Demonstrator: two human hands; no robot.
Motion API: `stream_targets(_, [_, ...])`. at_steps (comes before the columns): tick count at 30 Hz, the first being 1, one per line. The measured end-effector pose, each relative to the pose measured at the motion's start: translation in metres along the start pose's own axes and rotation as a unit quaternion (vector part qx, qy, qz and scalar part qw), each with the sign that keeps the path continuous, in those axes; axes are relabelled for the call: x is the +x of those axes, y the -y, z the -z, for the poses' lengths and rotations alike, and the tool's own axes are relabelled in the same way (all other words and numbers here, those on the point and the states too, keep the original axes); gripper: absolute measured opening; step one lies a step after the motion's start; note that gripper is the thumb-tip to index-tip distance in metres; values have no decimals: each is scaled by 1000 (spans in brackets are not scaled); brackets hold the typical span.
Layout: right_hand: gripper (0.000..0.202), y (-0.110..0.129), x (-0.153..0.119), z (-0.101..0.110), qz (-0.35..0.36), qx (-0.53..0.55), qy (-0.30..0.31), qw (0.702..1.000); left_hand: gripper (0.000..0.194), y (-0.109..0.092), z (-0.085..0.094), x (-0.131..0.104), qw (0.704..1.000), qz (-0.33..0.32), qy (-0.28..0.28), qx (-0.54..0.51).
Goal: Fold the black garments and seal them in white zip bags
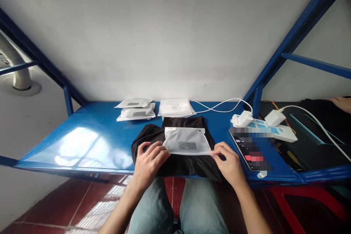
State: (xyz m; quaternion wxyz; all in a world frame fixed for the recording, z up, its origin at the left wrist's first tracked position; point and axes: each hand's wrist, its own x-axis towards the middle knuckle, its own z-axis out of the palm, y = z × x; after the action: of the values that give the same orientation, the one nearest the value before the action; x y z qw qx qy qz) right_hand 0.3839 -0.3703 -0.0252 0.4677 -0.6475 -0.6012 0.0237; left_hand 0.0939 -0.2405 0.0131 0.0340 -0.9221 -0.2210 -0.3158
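A frosted white plastic bag (188, 139) with a printed block of text lies flat over a black garment (182, 166) at the table's near edge. With thumb and fingers, my right hand (228, 161) pinches the bag's lower right corner. My left hand (152, 159) is at the bag's lower left corner, fingers curled over it, the thumb hidden beneath. The bag looks smooth and thin. Part of the black cloth extends behind and to the left of it.
On the blue table (63, 150), a stack of similar filled bags (137, 112) stands back left, beside flat white packets (175, 108). A power strip (282, 131) with chargers and cables, and a phone (244, 150), lie right. A red stool (307, 197) stands below.
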Motion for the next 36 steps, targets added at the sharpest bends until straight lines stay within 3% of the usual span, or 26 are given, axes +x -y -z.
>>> stream_targets(2, [19,-3,-1,-1,-6,-13,15,1000,12,12,9,-13,1000,20,13,19])
stream_targets(5, [16,-6,-2,-2,-19,-12,21,1000,6,10,5,-16,998,40,55,4])
stream_targets(8, [14,-8,1,0,-24,3,50,998,13,-1,-7,0,995,44,91,-5])
stream_targets(11, [18,-2,4,7,-13,-16,63,998,7,-6,-13,20,995,19,94,16])
stream_targets(13, [20,9,4,14,9,-48,13,999,7,-6,-15,29,999,15,37,34])
stream_targets(16, [28,41,6,16,74,-66,-52,994,8,-6,-20,37,990,45,-122,48])
stream_targets(18, [38,64,10,8,120,-39,-16,992,10,-8,-24,41,978,60,-192,48])
stream_targets(20, [44,80,18,-9,132,-34,50,989,13,-12,-28,44,975,65,-208,48])
stream_targets(25, [53,82,32,-56,57,-183,162,968,17,-19,-23,38,984,101,-149,16])
stream_targets(28, [56,74,35,-71,39,-238,208,948,28,-7,-15,30,963,260,-34,-62])
stream_targets(30, [55,71,35,-74,46,-246,221,943,38,8,-14,29,921,366,51,-121])
stream_targets(32, [55,70,35,-71,49,-230,220,947,43,24,-17,32,891,400,101,-192])
stream_targets(34, [56,69,34,-61,63,-189,228,953,46,38,-24,35,876,389,99,-267])
stream_targets(36, [62,70,30,-46,120,-132,259,949,41,46,-32,35,867,384,57,-312])
